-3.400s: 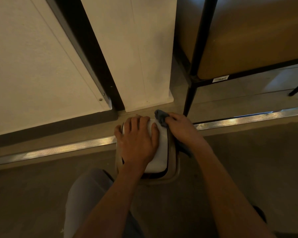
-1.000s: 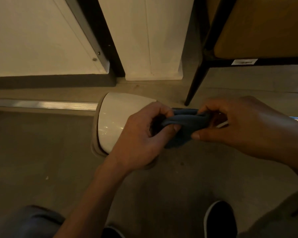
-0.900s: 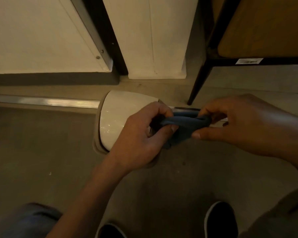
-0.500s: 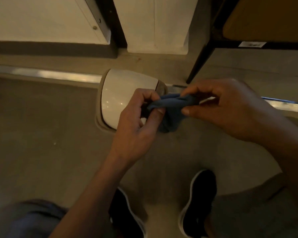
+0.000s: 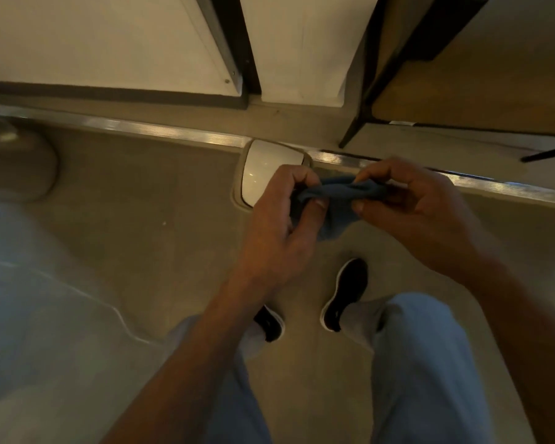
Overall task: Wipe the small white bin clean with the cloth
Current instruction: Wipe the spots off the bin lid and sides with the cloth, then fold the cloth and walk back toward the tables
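While the white bin (image 5: pixel 266 169) stands on the floor ahead of and below my hands, lying lengthwise away from me toward the metal floor strip (image 5: pixel 173 134), my left hand (image 5: pixel 279 225) overlaps its near end and looks nearer to it. My right hand (image 5: pixel 420 213) sits off to the side. Both pinch the blue cloth (image 5: pixel 340 200), bunched between them, clear of the bin.

Just one head-worn wide-angle cam, looking steeply down from standing height past both forearms onto the grey concrete floor (image 5: pixel 141 251), fairly close in.
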`<state>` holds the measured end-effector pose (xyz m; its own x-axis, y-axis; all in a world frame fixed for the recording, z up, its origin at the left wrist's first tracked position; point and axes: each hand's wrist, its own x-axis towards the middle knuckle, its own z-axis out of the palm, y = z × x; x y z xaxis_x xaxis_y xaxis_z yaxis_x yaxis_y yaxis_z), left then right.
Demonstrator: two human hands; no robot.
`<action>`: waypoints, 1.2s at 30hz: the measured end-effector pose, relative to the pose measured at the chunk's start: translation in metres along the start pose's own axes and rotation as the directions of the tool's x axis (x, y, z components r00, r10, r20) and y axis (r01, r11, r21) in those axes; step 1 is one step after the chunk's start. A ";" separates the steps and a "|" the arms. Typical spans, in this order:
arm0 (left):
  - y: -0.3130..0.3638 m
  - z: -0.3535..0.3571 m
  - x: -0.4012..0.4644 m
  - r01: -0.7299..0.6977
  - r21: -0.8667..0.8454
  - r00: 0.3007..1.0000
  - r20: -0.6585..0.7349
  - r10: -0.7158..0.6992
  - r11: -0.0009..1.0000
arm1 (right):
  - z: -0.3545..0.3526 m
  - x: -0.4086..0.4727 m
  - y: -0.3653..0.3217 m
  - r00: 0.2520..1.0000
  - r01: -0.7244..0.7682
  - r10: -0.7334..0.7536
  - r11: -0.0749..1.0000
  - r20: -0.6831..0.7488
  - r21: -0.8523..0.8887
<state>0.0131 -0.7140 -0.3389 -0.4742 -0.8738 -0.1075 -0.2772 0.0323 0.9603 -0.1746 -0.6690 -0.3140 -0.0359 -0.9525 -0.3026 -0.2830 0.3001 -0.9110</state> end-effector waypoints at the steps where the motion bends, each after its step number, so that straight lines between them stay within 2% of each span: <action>1: 0.018 -0.005 -0.003 0.001 0.014 1.000 0.004 -0.001 1.000 | -0.006 -0.007 -0.017 1.000 -0.010 0.010 1.000 0.002 0.018; 4: 0.078 -0.019 -0.011 0.007 0.032 1.000 0.004 -0.007 0.999 | -0.025 -0.029 -0.070 1.000 -0.020 0.021 0.998 -0.017 0.059; 9: 0.177 -0.041 -0.018 -0.014 0.049 1.000 -0.022 0.015 0.999 | -0.055 -0.059 -0.156 0.997 0.044 -0.042 0.999 -0.066 0.026; 17: 0.307 -0.064 -0.009 -0.188 0.042 0.981 -0.047 0.190 0.981 | -0.107 -0.089 -0.270 0.980 0.154 -0.157 0.987 -0.125 -0.039; 22: 0.371 -0.072 0.005 -0.326 0.075 0.943 -0.044 0.330 0.942 | -0.143 -0.107 -0.331 0.960 0.222 -0.244 0.962 -0.138 -0.156; 25: 0.404 -0.070 0.017 -0.390 0.102 0.917 -0.050 0.397 0.915 | -0.167 -0.114 -0.356 0.933 0.263 -0.303 0.942 -0.195 -0.209; 30: 0.449 -0.050 0.034 -0.482 0.104 0.867 -0.091 0.490 0.870 | -0.207 -0.125 -0.379 0.863 0.390 -0.406 0.914 -0.300 -0.115; 36: 0.487 -0.001 0.042 -0.519 0.163 0.807 -0.229 0.544 0.839 | -0.241 -0.141 -0.384 0.767 0.509 -0.467 0.860 -0.441 -0.025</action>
<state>-0.1414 -0.7353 0.1248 -0.3418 -0.7992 0.4944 -0.1227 0.5595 0.8197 -0.2916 -0.6630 0.1462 -0.3178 -0.8936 0.3170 -0.2858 -0.2285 -0.9307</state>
